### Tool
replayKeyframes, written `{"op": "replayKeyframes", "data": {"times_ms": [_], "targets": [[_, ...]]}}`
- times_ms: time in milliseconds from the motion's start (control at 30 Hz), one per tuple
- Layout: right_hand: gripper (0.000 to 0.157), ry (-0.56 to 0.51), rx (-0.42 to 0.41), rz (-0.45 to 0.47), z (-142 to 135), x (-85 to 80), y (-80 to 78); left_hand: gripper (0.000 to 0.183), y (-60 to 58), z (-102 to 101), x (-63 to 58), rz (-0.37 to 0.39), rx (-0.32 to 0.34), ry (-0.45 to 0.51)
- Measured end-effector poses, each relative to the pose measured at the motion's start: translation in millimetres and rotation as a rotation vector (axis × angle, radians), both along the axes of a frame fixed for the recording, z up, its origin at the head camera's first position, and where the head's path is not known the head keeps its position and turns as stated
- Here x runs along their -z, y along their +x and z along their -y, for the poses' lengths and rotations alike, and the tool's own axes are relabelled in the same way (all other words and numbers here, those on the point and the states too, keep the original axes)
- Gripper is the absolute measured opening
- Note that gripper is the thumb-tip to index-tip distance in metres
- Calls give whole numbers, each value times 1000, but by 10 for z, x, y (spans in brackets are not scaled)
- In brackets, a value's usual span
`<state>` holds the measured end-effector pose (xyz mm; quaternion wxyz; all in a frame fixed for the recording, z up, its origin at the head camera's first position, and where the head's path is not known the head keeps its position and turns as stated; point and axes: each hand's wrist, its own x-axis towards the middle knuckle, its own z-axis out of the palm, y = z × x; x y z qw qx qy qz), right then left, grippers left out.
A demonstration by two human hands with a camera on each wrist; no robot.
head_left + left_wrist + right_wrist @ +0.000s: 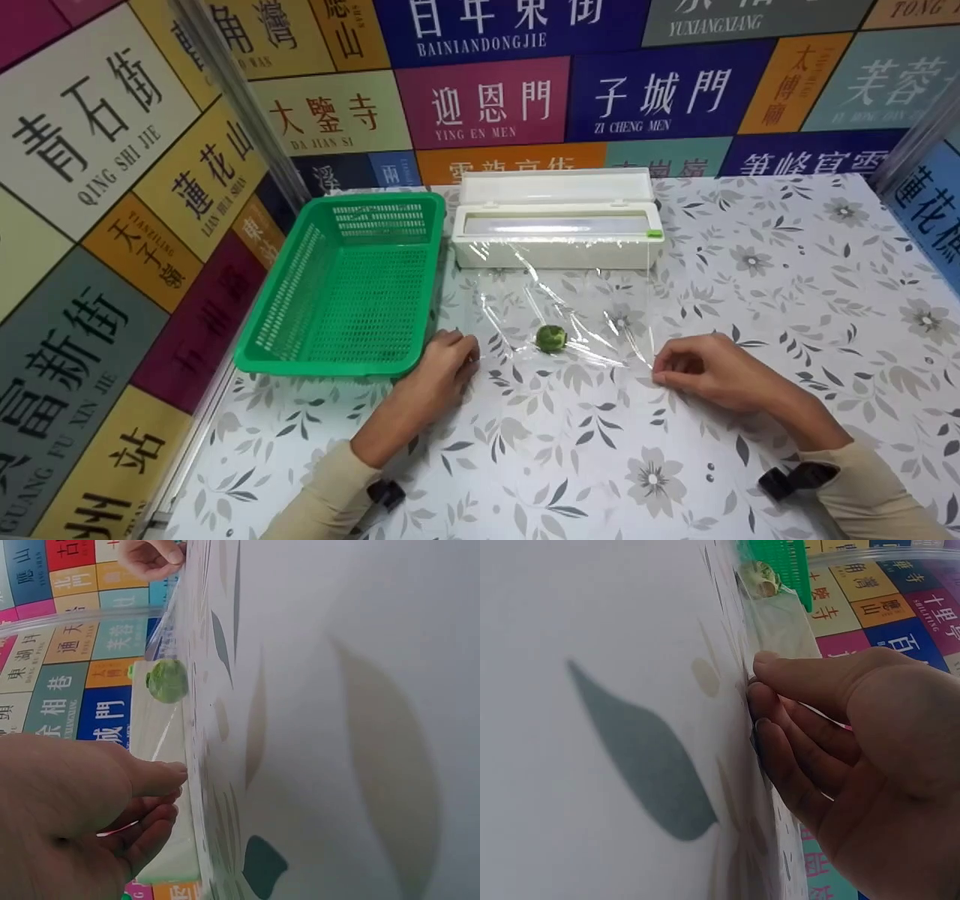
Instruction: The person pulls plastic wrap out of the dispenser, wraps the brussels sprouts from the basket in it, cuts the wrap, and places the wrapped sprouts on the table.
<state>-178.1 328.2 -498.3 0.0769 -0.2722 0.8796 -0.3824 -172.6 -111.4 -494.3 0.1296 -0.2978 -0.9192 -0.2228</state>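
Observation:
A sheet of clear plastic wrap stretches from the front of a white wrap dispenser toward me, low over the table. My left hand pinches its near left corner between thumb and fingers. At the near right corner my right hand pinches the film with thumb and forefinger, the other fingers loosely curled. A small round green Brussels sprout sits between the hands, within the film's area near its front edge. In the left wrist view the sprout shows its leafy side; its pale cut base faces the right wrist camera.
A green plastic basket stands on the left, close beside my left hand and the dispenser. The dispenser's lid is raised at the back. Flower-patterned cloth covers the table. Panels with printed signs border the back and left side.

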Motion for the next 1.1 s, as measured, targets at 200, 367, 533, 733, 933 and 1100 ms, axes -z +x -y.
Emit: {"op": "replayKeyframes", "data": {"times_ms": [200, 367, 533, 733, 933, 1100], "targets": [[8, -10, 18, -14, -6, 9, -8, 11, 5, -8, -16, 13, -13, -4], [17, -46, 88, -96, 7, 0, -5, 5, 43, 0, -19, 66, -59, 44], [18, -91, 139, -130, 14, -44, 4, 7, 57, -3, -20, 82, -84, 89], [9, -106, 190, -90, -7, -53, 5, 7, 10, 6, -17, 186, -54, 173], [8, -136, 172, -30, -37, -45, -16, 6, -43, 47, -2, 282, -3, 248], [9, -151, 190, 21, -72, -33, -40, 11, -91, 65, 7, 350, 37, 343]]}}
